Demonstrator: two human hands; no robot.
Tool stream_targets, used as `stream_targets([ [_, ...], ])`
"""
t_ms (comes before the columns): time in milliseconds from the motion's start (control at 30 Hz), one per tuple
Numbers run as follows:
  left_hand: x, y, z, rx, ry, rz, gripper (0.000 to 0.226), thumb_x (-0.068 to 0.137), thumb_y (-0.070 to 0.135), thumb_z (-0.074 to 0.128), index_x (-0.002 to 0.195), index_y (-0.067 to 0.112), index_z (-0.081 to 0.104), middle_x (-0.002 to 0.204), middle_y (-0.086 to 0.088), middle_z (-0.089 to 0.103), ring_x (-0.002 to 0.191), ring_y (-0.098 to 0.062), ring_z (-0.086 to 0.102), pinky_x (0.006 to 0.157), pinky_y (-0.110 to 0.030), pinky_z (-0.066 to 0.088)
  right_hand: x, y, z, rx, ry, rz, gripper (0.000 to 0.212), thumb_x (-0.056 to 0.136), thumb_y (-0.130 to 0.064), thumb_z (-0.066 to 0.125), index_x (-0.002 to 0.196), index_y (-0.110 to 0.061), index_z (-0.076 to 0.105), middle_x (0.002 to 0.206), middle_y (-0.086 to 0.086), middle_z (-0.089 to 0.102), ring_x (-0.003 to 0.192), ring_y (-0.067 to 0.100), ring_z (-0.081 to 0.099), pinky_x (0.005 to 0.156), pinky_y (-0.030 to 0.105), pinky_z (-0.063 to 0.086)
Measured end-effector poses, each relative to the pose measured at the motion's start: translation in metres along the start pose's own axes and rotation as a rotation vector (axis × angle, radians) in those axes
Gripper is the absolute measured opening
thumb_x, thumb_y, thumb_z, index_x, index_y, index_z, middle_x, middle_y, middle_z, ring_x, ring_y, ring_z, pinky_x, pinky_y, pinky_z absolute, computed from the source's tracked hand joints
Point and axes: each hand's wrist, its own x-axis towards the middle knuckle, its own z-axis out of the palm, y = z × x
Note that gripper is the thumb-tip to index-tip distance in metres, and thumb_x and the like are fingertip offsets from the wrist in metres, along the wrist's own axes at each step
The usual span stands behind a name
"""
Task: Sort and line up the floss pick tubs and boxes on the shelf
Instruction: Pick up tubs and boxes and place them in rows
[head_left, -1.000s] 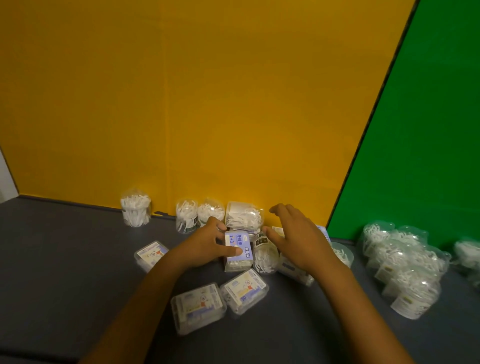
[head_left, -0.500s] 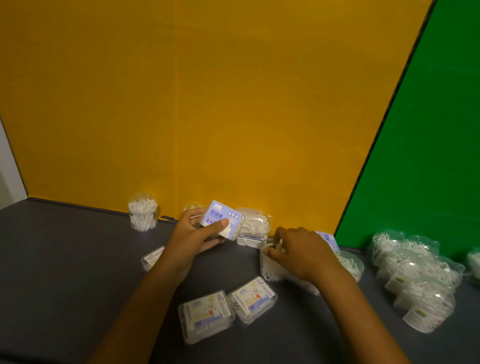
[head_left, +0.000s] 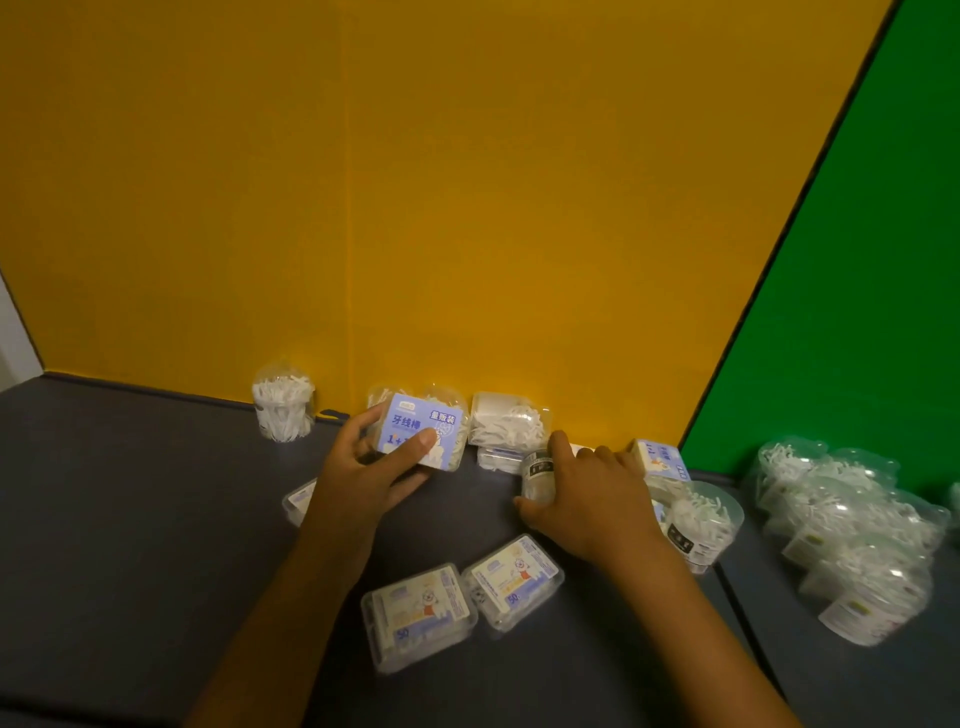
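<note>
My left hand (head_left: 363, 475) grips a clear floss pick box with a blue label (head_left: 422, 427), lifted and tilted near the yellow back wall. My right hand (head_left: 589, 499) is closed around a small round tub with a dark label (head_left: 537, 474), which stands on the dark shelf (head_left: 130, 519). Two flat boxes (head_left: 418, 613) (head_left: 511, 577) lie side by side near the front. A round tub of picks (head_left: 283, 408) stands alone at the back left. Another clear box of picks (head_left: 506, 423) sits against the wall.
A heap of several clear tubs (head_left: 852, 535) fills the right side under the green wall (head_left: 857, 312). A blue-labelled box (head_left: 662, 460) and a dark-labelled tub (head_left: 698, 525) lie behind my right wrist. One small box (head_left: 298, 501) peeks out left of my left wrist.
My left hand picked the blue-labelled box off the shelf and carried it up and back toward the wall. My right hand closed on the small round tub.
</note>
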Motion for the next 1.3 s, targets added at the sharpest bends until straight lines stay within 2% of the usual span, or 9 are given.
stream_targets([
  [167, -0.019, 0.004, 0.01, -0.03, -0.01, 0.041, 0.052, 0.079, 0.007, 0.071, 0.126, 0.018, 0.051, 0.113, -0.008, 0.068, 0.1, -0.019, 0.069, 0.077, -0.031, 0.06, -0.009, 0.009, -0.013, 0.17, 0.132, 0.032, 0.054, 0.082, -0.057, 0.053, 0.121, -0.021, 0.043, 0.109, 0.006, 0.063, 0.098, 0.026, 0.058, 0.085, 0.038, 0.043],
  [300, -0.042, 0.014, 0.026, -0.054, -0.048, 0.076, 0.049, 0.079, 0.008, 0.07, 0.123, 0.022, 0.052, 0.113, -0.007, 0.068, 0.1, -0.019, 0.069, 0.08, -0.032, 0.059, -0.024, 0.027, -0.031, 0.458, 0.194, 0.045, 0.053, 0.081, -0.049, 0.063, 0.122, -0.025, 0.041, 0.117, 0.003, 0.057, 0.099, 0.025, 0.058, 0.071, 0.033, 0.043],
  [433, -0.073, 0.015, 0.047, -0.057, -0.078, 0.108, 0.048, 0.08, 0.011, 0.07, 0.124, 0.022, 0.053, 0.111, -0.004, 0.07, 0.1, -0.016, 0.069, 0.082, -0.03, 0.058, -0.047, 0.055, -0.042, 0.68, 0.217, 0.029, 0.053, 0.075, -0.039, 0.072, 0.117, -0.026, 0.043, 0.116, -0.002, 0.055, 0.101, 0.021, 0.055, 0.078, 0.034, 0.045],
  [500, -0.09, 0.011, 0.059, -0.061, -0.067, 0.107, 0.052, 0.081, 0.011, 0.07, 0.129, 0.019, 0.051, 0.113, -0.004, 0.069, 0.1, -0.017, 0.069, 0.083, -0.031, 0.058, -0.065, 0.072, -0.047, 0.728, 0.23, 0.045, 0.05, 0.073, -0.036, 0.073, 0.112, -0.025, 0.044, 0.113, -0.002, 0.054, 0.096, 0.019, 0.055, 0.075, 0.034, 0.047],
  [667, -0.136, -0.001, 0.096, -0.091, -0.084, 0.061, 0.053, 0.082, 0.007, 0.068, 0.131, 0.015, 0.049, 0.117, -0.008, 0.068, 0.099, -0.021, 0.07, 0.086, -0.037, 0.057, -0.118, 0.12, -0.065, 0.741, 0.277, 0.041, 0.044, 0.077, -0.028, 0.072, 0.117, -0.027, 0.053, 0.109, 0.0, 0.051, 0.093, 0.014, 0.053, 0.068, 0.018, 0.038],
  [833, -0.185, -0.015, 0.131, -0.039, -0.124, 0.05, 0.052, 0.083, 0.008, 0.069, 0.13, 0.016, 0.049, 0.115, -0.006, 0.068, 0.096, -0.018, 0.07, 0.078, -0.031, 0.058, -0.172, 0.17, -0.073, 0.779, 0.304, 0.093, 0.042, 0.079, -0.034, 0.07, 0.118, -0.038, 0.055, 0.108, 0.004, 0.058, 0.091, 0.019, 0.06, 0.079, 0.034, 0.052],
  [933, -0.212, -0.026, 0.15, -0.043, -0.143, 0.042, 0.05, 0.083, 0.006, 0.069, 0.129, 0.014, 0.05, 0.114, -0.006, 0.069, 0.097, -0.017, 0.07, 0.08, -0.032, 0.059, -0.206, 0.193, -0.074, 0.782, 0.338, 0.136, 0.044, 0.079, -0.032, 0.07, 0.12, -0.037, 0.054, 0.111, 0.001, 0.055, 0.093, 0.017, 0.059, 0.08, 0.032, 0.051],
  [1067, -0.236, -0.041, 0.181, -0.048, -0.195, 0.024, 0.051, 0.082, 0.007, 0.069, 0.129, 0.014, 0.05, 0.115, -0.006, 0.069, 0.098, -0.015, 0.07, 0.081, -0.028, 0.058, -0.241, 0.225, -0.075, 0.784, 0.381, 0.188, 0.049, 0.079, -0.028, 0.073, 0.122, -0.027, 0.051, 0.114, -0.001, 0.054, 0.096, 0.013, 0.055, 0.077, 0.023, 0.043],
  [1300, -0.25, -0.062, 0.239, -0.037, -0.315, 0.013, 0.049, 0.074, 0.016, 0.074, 0.121, 0.017, 0.056, 0.116, -0.007, 0.068, 0.099, -0.017, 0.07, 0.081, -0.03, 0.059, -0.273, 0.283, -0.086, 0.799, 0.432, 0.273, 0.042, 0.083, -0.026, 0.071, 0.119, -0.024, 0.048, 0.115, -0.002, 0.061, 0.099, 0.012, 0.059, 0.084, 0.03, 0.051],
])
